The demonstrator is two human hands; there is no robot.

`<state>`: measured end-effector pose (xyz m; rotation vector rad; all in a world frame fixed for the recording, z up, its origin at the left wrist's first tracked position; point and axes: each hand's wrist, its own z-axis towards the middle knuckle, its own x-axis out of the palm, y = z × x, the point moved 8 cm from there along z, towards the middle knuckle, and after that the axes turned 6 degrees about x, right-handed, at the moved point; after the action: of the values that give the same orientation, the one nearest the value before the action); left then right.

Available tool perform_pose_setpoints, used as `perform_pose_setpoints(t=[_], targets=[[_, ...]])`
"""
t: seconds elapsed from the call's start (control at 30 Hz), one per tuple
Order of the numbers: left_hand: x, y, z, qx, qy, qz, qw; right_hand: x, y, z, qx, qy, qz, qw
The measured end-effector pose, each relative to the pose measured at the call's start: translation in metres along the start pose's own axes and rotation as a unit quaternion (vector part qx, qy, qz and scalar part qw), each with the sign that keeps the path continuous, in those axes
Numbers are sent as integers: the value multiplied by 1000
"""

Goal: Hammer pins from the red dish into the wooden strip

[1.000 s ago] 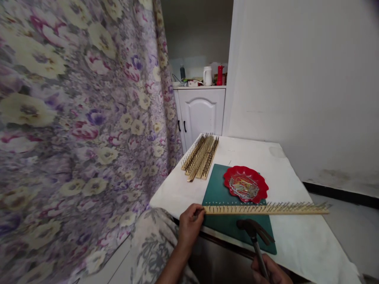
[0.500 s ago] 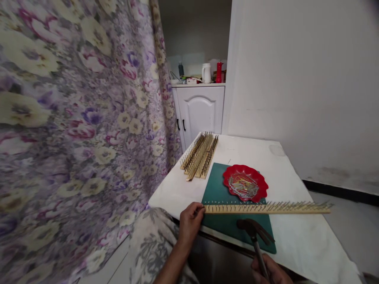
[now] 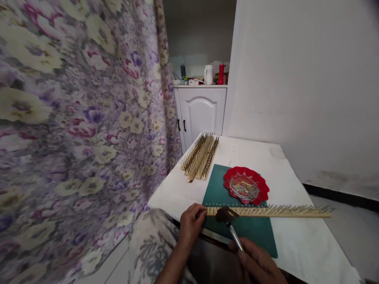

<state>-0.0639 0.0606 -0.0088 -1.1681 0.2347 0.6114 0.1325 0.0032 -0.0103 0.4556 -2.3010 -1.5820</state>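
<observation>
A long wooden strip [image 3: 284, 213] studded with a row of nails lies across a green cutting mat [image 3: 219, 189] near the table's front edge. My left hand [image 3: 191, 227] pinches the strip's left end. My right hand [image 3: 257, 262] grips the metal handle of a hammer [image 3: 227, 218], whose dark head sits over the strip's left part, just right of my left fingers. A red scalloped dish [image 3: 265, 185] with loose nails rests on the mat behind the strip.
Several more nailed wooden strips [image 3: 201, 156] are stacked at the table's far left. A floral curtain [image 3: 74, 118] hangs close on the left. A white wall stands to the right, and a white cabinet [image 3: 201, 112] with bottles is behind the white table [image 3: 290, 177].
My right hand has swung the hammer left and forward, from the mat's front right to the strip's left end. The left hand has stayed on the strip.
</observation>
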Motion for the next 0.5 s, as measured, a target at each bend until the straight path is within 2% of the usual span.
perform_pose_setpoints(t=[0.07,0.13,0.3,0.5], targets=[[1,0,-1,3,-1,5,1000,13,19,8,-35,32,-43,998],[2,0,-1,9,2,8,1000,24,27,17,-49,54,-61,995],[5,5,-2,5,4,-1,1000,34,23,35,-43,69,-46,996],[4,2,-2,12,-10,-49,999,31,25,37,-41,50,-39,997]])
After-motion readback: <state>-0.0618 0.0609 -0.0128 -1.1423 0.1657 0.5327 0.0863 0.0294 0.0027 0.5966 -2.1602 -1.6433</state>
